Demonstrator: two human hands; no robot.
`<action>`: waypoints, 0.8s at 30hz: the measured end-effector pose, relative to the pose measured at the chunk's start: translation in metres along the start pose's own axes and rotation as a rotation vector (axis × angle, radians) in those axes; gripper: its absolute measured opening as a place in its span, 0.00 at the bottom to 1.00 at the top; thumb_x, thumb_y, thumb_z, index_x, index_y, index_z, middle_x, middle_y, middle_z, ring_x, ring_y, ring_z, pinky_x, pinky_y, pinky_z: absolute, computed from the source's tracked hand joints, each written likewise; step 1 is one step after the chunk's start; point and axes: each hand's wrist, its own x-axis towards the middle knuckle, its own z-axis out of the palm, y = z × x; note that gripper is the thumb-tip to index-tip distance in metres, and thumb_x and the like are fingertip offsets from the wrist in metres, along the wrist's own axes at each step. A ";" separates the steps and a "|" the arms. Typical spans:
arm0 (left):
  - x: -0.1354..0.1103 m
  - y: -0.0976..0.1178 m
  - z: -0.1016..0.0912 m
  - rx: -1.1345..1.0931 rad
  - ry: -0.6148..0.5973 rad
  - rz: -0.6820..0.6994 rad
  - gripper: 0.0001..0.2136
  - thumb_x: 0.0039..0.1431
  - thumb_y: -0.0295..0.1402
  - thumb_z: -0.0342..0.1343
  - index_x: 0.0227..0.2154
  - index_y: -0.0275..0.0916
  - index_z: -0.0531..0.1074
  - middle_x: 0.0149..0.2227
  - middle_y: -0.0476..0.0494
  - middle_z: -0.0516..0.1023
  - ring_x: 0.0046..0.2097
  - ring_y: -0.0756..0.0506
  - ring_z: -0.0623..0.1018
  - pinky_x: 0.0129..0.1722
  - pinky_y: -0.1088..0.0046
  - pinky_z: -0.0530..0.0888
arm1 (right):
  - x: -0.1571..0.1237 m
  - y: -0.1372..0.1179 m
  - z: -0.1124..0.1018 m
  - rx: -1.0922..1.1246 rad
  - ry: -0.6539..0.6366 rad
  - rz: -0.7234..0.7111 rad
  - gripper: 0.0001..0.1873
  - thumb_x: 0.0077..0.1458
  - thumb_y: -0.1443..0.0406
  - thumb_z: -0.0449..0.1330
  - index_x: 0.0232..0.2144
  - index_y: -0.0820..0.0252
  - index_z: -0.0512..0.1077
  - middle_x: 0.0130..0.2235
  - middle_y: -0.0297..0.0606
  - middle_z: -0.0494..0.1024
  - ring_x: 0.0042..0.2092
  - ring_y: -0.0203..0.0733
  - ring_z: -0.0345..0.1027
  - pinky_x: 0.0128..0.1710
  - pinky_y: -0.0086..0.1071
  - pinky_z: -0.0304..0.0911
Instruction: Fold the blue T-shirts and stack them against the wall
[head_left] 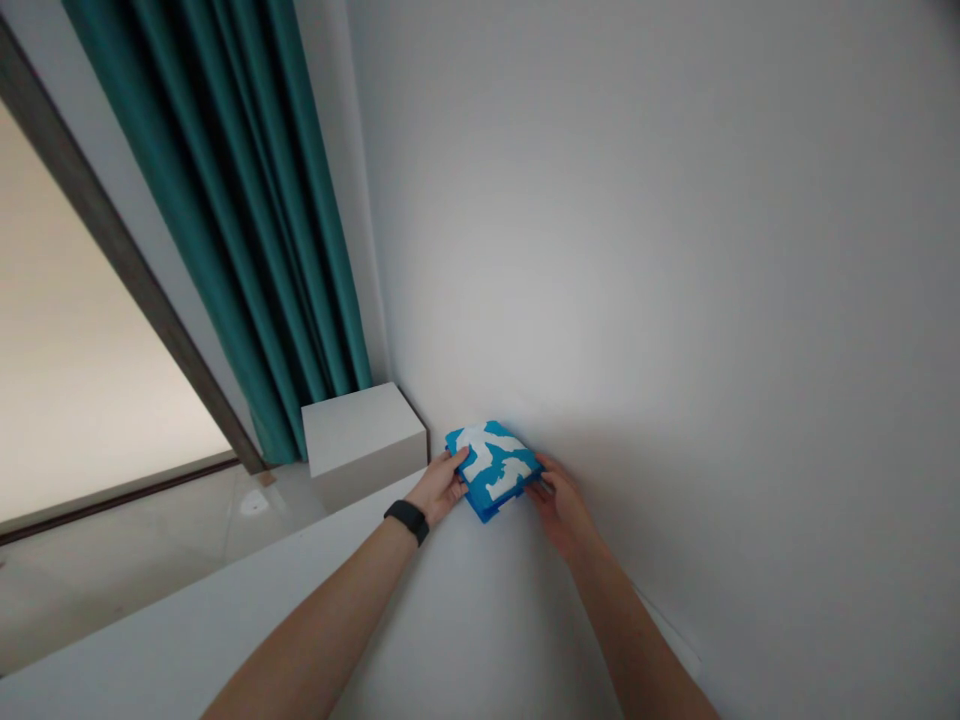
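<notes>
Our left hand [442, 487] holds the left side of a flat blue and white square [493, 470]; its fingers [457, 461] curl over the edge and press in. Our right hand [561, 510] holds the other side; its fingers [543, 487] press on the lower right edge, so the two hands pinch the square between them; neither hand is spread wide. A black wristband [407, 521] sits on our left wrist.

We cannot tell what the square is made of; it may be a folded cloth, or a thin box with a hard blue rim. It looks light and flat; the straight edges seem fairly stiff, and we think one hand could lift it, though two are safer if the face is slippery. The best place to hold it looks like the two opposite edges, just where our fingers are now.

The square is near the left edge of a white worktop [225, 610]; we cannot tell if it touches the top. Past that edge is a white box [364, 445], beside a teal curtain [277, 230]; a dark door frame [112, 250] runs down to pale floor tiles [150, 570].
</notes>
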 end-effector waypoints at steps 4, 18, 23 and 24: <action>0.001 0.005 0.003 0.006 -0.017 0.015 0.10 0.62 0.28 0.58 0.45 0.33 0.71 0.37 0.38 0.82 0.32 0.47 0.82 0.36 0.70 0.81 | 0.004 -0.002 0.003 0.051 -0.026 -0.024 0.18 0.42 0.64 0.58 0.40 0.53 0.73 0.46 0.37 0.78 0.52 0.46 0.70 0.54 0.38 0.66; 0.003 0.002 0.005 0.146 0.029 -0.010 0.11 0.61 0.30 0.59 0.45 0.33 0.71 0.39 0.36 0.81 0.35 0.45 0.82 0.37 0.66 0.81 | 0.010 0.009 -0.015 0.003 -0.028 -0.038 0.19 0.39 0.64 0.58 0.38 0.55 0.73 0.45 0.38 0.78 0.54 0.48 0.69 0.54 0.41 0.67; -0.002 0.015 0.005 0.291 0.101 0.121 0.22 0.57 0.28 0.62 0.53 0.36 0.66 0.53 0.32 0.75 0.53 0.38 0.76 0.51 0.60 0.74 | 0.011 0.012 -0.016 0.047 0.017 -0.023 0.20 0.38 0.65 0.58 0.39 0.55 0.72 0.47 0.37 0.77 0.54 0.46 0.68 0.56 0.39 0.64; -0.004 0.018 0.005 0.350 0.120 0.213 0.25 0.55 0.26 0.63 0.55 0.38 0.65 0.57 0.33 0.71 0.58 0.38 0.71 0.56 0.60 0.70 | 0.011 0.013 -0.018 0.057 0.025 -0.027 0.20 0.39 0.65 0.57 0.40 0.55 0.72 0.48 0.37 0.76 0.55 0.45 0.67 0.56 0.38 0.64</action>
